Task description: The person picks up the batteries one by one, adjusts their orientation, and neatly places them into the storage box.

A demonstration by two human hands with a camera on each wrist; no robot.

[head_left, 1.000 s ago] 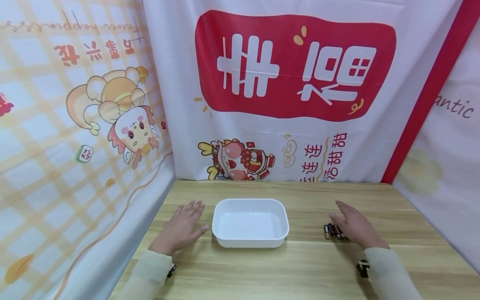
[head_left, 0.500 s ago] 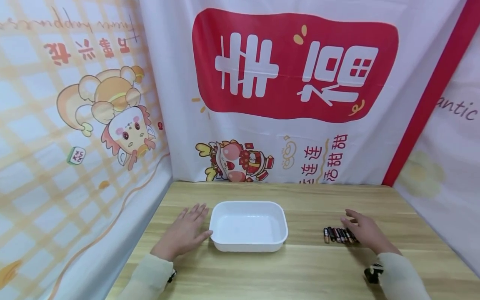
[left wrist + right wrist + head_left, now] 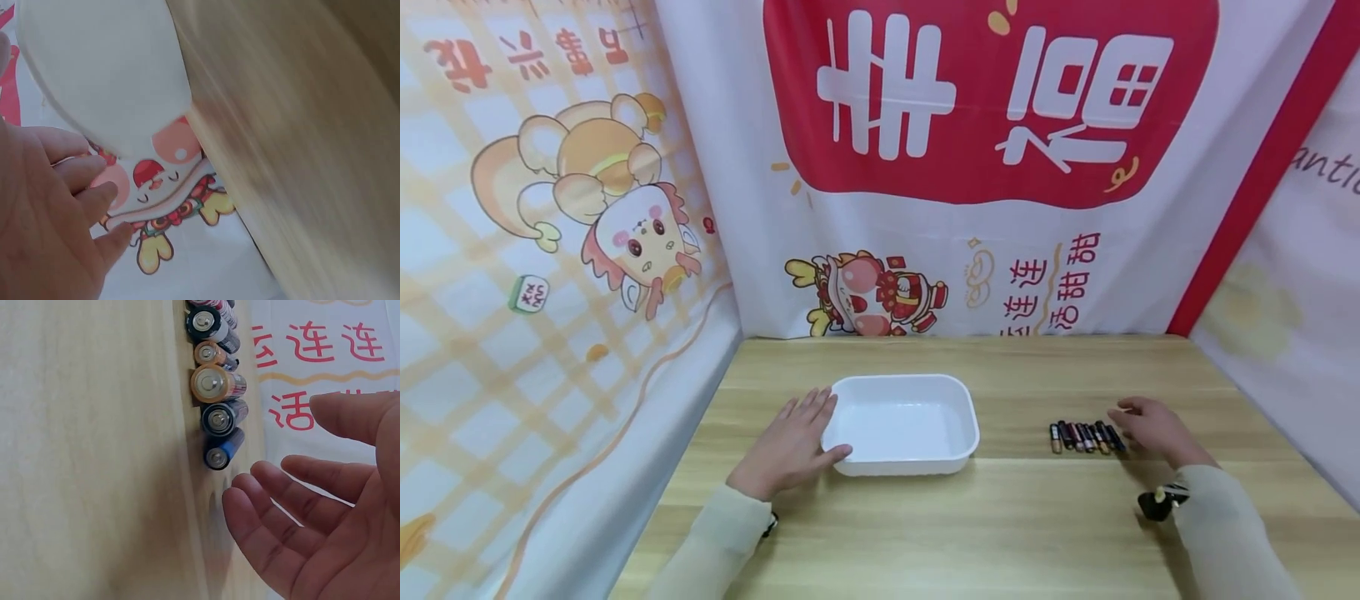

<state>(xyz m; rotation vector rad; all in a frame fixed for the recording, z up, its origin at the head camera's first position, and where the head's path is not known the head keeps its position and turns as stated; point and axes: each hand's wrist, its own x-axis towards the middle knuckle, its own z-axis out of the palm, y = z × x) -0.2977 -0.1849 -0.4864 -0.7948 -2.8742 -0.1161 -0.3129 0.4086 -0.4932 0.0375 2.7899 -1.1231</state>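
A white rectangular basin (image 3: 902, 462) sits on the wooden table in the head view. My left hand (image 3: 793, 442) lies along its left side, fingers extended at the rim and thumb over the near left corner. The left wrist view shows the fingers loosely spread beside the white basin (image 3: 106, 69). Several batteries (image 3: 1084, 437) lie side by side in a row right of the basin. My right hand (image 3: 1157, 429) is just past the row's right end, holding nothing. In the right wrist view its fingers are relaxed, near the blue-ended battery (image 3: 217, 457) that ends the row.
The wooden table (image 3: 925, 542) meets a white printed cloth (image 3: 865, 217) hanging at the back. A checked cloth (image 3: 572, 350) closes the left side, and a pale cloth (image 3: 1285, 333) the right. A dark device (image 3: 1156, 504) is strapped at the right wrist.
My left hand has moved right, from beside the basin onto its left rim. My right hand has drawn away rightward from over the batteries, exposing the whole row. The head view has shifted slightly.
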